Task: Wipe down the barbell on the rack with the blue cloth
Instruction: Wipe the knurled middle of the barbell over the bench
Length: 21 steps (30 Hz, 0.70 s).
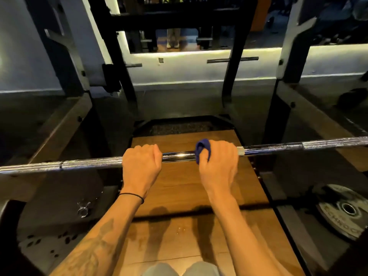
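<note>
Chrome barbell [179, 155] runs left-right across rack; right hand [218, 156] wraps blue cloth [202, 151] round shaft, left hand [141, 160] grips bare bar just left; unwiped knurling lies either side.

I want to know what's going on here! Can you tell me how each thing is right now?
Long shiny steel barbell: resting across the rack, gripped by both hands.
Small blue cloth: wrapped on the bar.
Left hand: holding the bare bar.
Right hand: holding the cloth.
Round black weight plate: on the floor.

Dim scene, warm overhead light, edges bowed, slight overall blur.
</note>
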Tool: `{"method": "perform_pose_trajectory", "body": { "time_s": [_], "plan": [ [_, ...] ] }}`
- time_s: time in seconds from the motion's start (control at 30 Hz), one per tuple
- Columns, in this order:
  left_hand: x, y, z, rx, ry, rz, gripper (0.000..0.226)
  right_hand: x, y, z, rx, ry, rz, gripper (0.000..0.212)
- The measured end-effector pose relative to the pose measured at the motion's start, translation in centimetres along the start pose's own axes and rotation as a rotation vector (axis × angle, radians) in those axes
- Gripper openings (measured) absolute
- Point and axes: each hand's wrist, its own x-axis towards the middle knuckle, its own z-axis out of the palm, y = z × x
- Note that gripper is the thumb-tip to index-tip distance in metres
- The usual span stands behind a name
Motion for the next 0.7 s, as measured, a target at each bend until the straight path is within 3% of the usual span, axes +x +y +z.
{"method": "perform_pose_trajectory", "body": {
  "time_s": [0.1, 0.27, 0.4, 0.5, 0.57, 0.7],
  "plan": [
    [0.0, 0.2, -0.2, -0.068, 0.064, -0.009, 0.031, -1.5, -1.9, 0.5, 0.031, -0.102, -0.145, 0.033],
    [-0.3, -0.3, 0.4, -0.066, 0.068, -0.004, 0.036, 1.6, 5.2, -1.7, -0.063, -0.265, -0.653, 0.044],
    [0.0, 0.3, 0.6, -0.029, 0.083, 0.000, 0.036, 3.5, 10.8, -3.4, -0.071, -0.052, -0.354, 0.030],
    [0.4, 0.8, 0.4, -0.059, 0.079, -0.098, 0.042, 2.4, 8.4, -2.6, -0.013, 0.132, -0.084, 0.021],
    [0.7, 1.5, 0.4, -0.028, 0.013, -0.069, 0.043, 1.4, 3.7, -0.8, 0.043, 0.125, -0.015, 0.020],
    [2.8, 5.8, -0.2, 0.091, -0.165, 0.157, 0.030, -0.2, -0.9, 1.4, 0.102, -0.034, -0.091, 0.019]
  ]
}}
